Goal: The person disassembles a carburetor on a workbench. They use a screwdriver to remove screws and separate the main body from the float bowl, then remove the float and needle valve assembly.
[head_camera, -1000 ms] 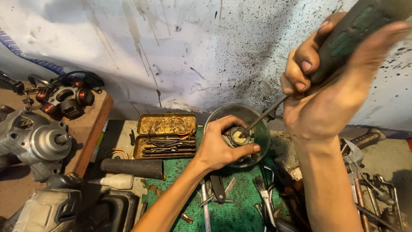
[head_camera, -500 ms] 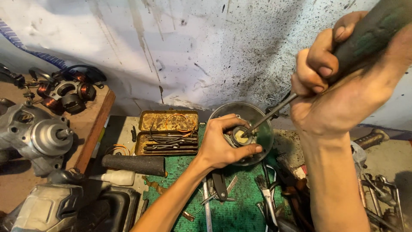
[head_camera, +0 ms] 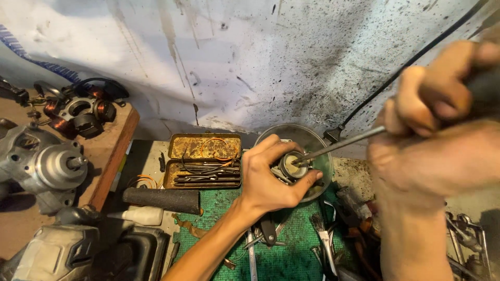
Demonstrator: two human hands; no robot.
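Fingers of my left hand point(head_camera: 271, 182) curl around a small round metal part point(head_camera: 292, 165), thumb on its near side and the others over its far side, so that it is pinched firmly. The part sits over a shallow round dish point(head_camera: 317, 143) at the far edge of the green mat point(head_camera: 291, 255), close under the stained wall point(head_camera: 234, 62).

My right hand point(head_camera: 442, 135) is raised on the right, near the camera and blurred. Its fingers are wrapped tight around the handle of a screwdriver point(head_camera: 344, 144), whose thin steel shaft slants down and left until its tip rests in the pale centre of the round part.

Just left of my left hand lies a rusty open tin point(head_camera: 205, 161) with thin tools and a loop of copper wire inside. Nearer, a dark cylindrical grip point(head_camera: 161, 200) lies across the bench, with a small white bottle point(head_camera: 136, 215) beside it. On the mat by my left wrist are pliers point(head_camera: 268, 231) and a small brush point(head_camera: 324, 242). Far left, a grey motor housing point(head_camera: 44, 166) stands on the wooden board, and behind it a wound copper stator point(head_camera: 78, 110). A black cable point(head_camera: 406, 65) runs up the wall on the right.
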